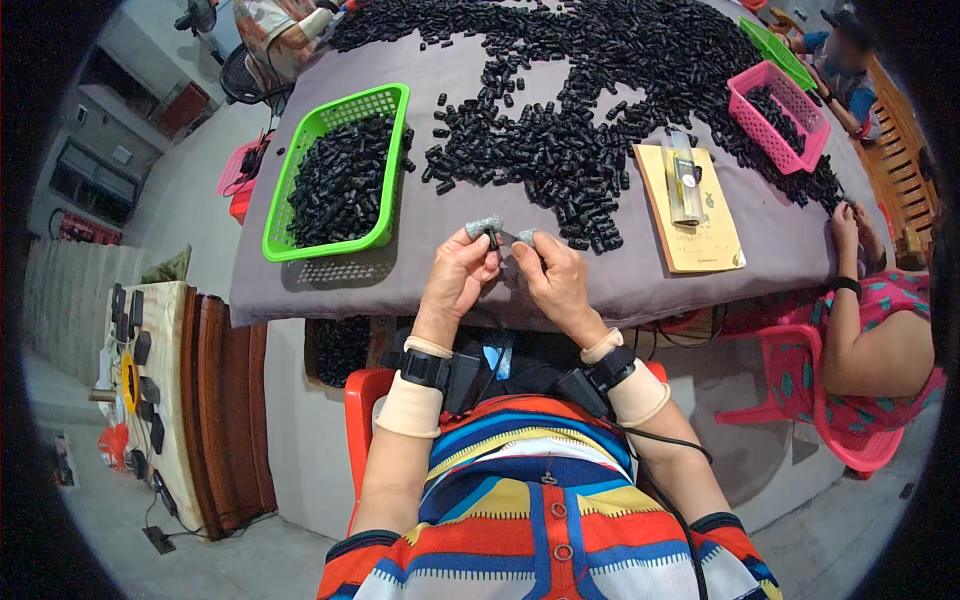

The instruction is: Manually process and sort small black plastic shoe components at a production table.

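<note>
Over the near edge of the table, my two hands almost meet. My left hand (458,268) is closed in a pinch, with a small black plastic part (494,243) between finger and thumb. Beside it my right hand (556,278) is closed too; a thin greyish sliver shows at its fingertips, too small to name. Grey wrapping covers an index fingertip on each hand. Just beyond my hands spreads a heap of small black cylindrical parts (575,165). To the left stands a green basket (385,215) filled with the same kind of parts.
On the grey tablecloth (330,290), a yellow paper pad (715,245) with a clear plastic case (684,185) lies right of my hands. A pink basket (815,130) stands farther right. Other people sit around the table. Cables run from my wrist straps.
</note>
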### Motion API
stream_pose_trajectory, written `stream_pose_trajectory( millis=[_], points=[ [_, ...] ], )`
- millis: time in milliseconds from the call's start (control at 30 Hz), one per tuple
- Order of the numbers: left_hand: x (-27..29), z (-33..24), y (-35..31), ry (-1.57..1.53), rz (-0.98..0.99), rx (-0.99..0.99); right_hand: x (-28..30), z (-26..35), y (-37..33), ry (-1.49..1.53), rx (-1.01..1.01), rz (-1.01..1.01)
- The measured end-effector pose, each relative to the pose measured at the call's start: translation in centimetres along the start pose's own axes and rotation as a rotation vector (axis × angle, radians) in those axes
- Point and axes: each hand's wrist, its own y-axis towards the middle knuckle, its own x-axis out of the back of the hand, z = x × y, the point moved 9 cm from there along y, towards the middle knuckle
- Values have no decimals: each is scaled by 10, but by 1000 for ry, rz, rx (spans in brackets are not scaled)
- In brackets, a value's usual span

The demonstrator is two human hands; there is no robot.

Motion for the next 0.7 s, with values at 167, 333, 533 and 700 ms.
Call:
stream_pose_trajectory(
  millis=[167, 333, 533, 700],
  points=[
    [0, 1, 0, 61, -83, 36, 2, 4, 0, 87, 32, 15],
    [1, 3, -1, 124, -149, 61, -1, 2, 0, 130, 26, 44],
    [-2, -2, -2, 127, -117, 15, -2, 3, 1, 158, 15, 66],
    [-1, 1, -1, 123, -78, 11, -3, 2, 1, 177, 19, 56]
  ],
)
